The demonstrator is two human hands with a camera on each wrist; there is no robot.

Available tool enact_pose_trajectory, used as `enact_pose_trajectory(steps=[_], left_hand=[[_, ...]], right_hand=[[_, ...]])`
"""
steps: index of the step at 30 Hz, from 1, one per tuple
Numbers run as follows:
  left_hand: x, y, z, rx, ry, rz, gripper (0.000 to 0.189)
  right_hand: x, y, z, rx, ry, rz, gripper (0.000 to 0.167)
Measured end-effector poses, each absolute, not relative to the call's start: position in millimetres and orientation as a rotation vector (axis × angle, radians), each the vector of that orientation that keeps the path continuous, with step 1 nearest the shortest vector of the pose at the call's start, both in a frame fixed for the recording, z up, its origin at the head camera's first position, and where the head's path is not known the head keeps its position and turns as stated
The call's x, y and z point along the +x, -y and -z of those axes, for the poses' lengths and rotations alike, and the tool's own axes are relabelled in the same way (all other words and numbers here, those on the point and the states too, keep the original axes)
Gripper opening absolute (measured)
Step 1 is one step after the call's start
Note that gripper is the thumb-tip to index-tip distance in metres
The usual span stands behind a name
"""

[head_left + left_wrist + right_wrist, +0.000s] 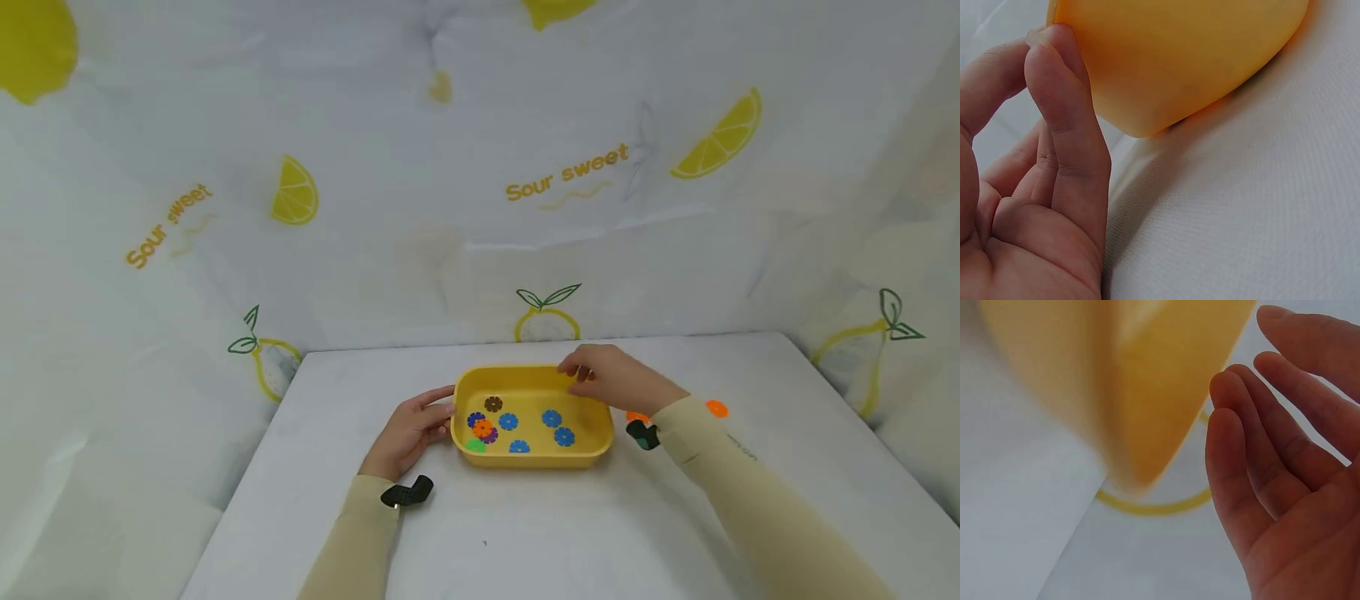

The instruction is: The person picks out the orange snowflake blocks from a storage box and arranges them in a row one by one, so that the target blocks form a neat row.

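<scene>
A yellow plastic tray [536, 460] stands on the white table with several notched plastic discs inside: a brown disc [492, 404], an orange disc [482, 428], a green disc [476, 447], blue discs such as this blue disc [551, 418], and purple ones partly covered. My left hand [411, 433] is at the tray's left end; in the left wrist view its thumb [1063, 94] and a finger pinch the rim. Over the tray's right end hovers my right hand [618, 379]. Its fingers [1229, 456] are relaxed and apart, with nothing seen between them in the right wrist view.
To the right of the tray, an orange disc [717, 408] lies on the table [525, 533], and another orange disc [637, 416] shows partly behind the right wrist. A white lemon-print cloth [420, 275] hangs behind the table and along its sides.
</scene>
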State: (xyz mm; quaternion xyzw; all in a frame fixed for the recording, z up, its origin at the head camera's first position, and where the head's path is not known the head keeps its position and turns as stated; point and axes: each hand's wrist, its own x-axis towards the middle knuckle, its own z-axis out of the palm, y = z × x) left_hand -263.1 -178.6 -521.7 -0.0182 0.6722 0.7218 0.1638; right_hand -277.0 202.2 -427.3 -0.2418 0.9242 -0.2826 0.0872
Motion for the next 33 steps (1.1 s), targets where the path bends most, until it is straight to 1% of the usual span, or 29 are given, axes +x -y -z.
enact_pose_trajectory(steps=[8,14,18,24,33], left_hand=[[-265,181,520,-0.025,-1.927,-2.052,0.06],[-264,183,520,0.001,-1.901,-2.065,0.06],[-264,184,520,0.025,-1.901,-2.042,0.06],[-264,181,518,0.069,-1.911,-2.052,0.057],[-263,183,520,0.04,-1.898,-2.06,0.057]], right_hand=[[-297,-115,426,-0.974,-2.577,0.679,0.032],[-301,-73,442,-1.015,-2.512,0.604,0.028],[-300,-60,451,-1.04,-2.507,0.584,0.029],[-297,-55,456,-1.045,-2.543,0.537,0.031],[-293,-47,458,-1.041,-2.594,0.374,0.025]])
